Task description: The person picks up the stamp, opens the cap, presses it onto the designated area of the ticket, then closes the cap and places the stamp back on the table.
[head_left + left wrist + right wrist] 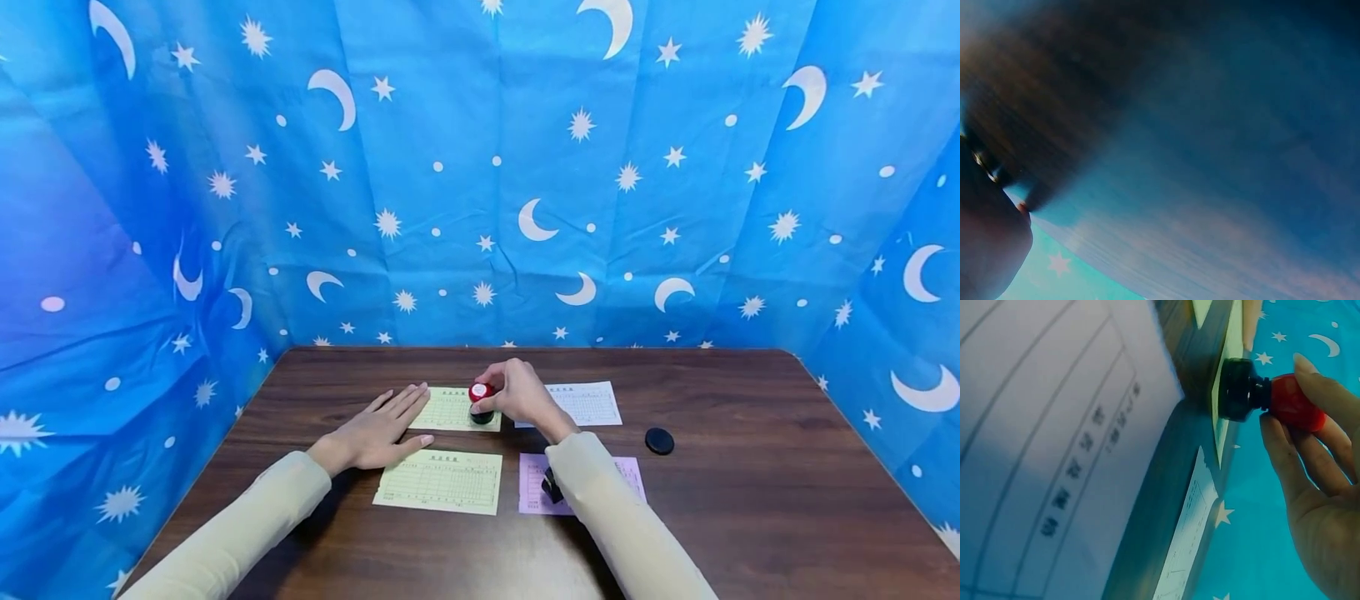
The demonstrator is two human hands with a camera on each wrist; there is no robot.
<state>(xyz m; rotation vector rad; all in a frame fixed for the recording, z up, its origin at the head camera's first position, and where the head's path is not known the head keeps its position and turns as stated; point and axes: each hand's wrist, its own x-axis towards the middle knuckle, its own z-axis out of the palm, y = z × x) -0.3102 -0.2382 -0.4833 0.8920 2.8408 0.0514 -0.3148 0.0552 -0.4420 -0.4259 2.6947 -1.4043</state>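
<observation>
My right hand (527, 395) pinches the red knob of a stamp (480, 393) with fingers and thumb. The stamp's black round base meets the right part of the far yellow form (444, 415); in the right wrist view the stamp (1241, 390) appears upright against the paper. My left hand (381, 432) rests palm down with straight fingers, its fingertips on the left edge of that same form. In the left wrist view, only a dark, blurred part of the left hand (991, 237) shows.
Nearer lies another yellow form (442, 483). To the right are a white form (585, 403) and a purple form (531, 475) bearing a black object (551, 486), partly hidden by my right sleeve. A round black lid (660, 441) lies on the brown table (750, 500).
</observation>
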